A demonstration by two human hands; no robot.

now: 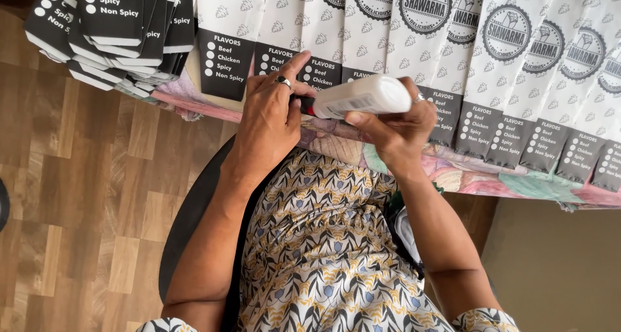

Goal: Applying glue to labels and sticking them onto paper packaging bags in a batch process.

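- A white glue bottle (362, 96) is held sideways over the table edge, clasped by the fingers of the right hand (398, 122).
- Its long axis is horizontal; the red nozzle points to the left hand (272, 115), whose fingers pinch it, probably at the cap.
- It is judged light, smooth, slightly squeezable; the middle of the body is best gripped.
- Beyond the fingertips, 1 row of paper sleeves (414, 41) is laid.

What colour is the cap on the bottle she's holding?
The cap looks red, on a white bottle; the left hand partly hides it. The head view shows it best.
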